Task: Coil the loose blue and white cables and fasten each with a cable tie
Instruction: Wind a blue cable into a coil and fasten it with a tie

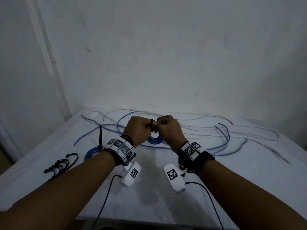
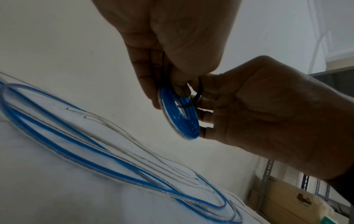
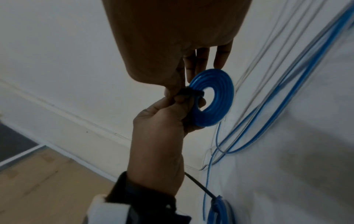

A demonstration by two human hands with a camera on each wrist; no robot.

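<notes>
A flat coil of blue plastic cable (image 3: 212, 101) is being held above the white-covered counter (image 1: 149, 188), pinched together with a black cable tie (image 3: 188, 93) by both hands, left (image 1: 137, 127) and right (image 1: 169, 128); loose blue and white cables (image 1: 224, 135) are lying beyond.

No text or label can be read.

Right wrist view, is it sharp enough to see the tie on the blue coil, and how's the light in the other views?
Right wrist view: dim, slightly soft, yet the black cable tie across the blue coil reads clearly. Left wrist view: both hands are backlit and dark, and the loose cables smear near the edge. Head view: underexposed, with wide-angle bending at the borders.
</notes>
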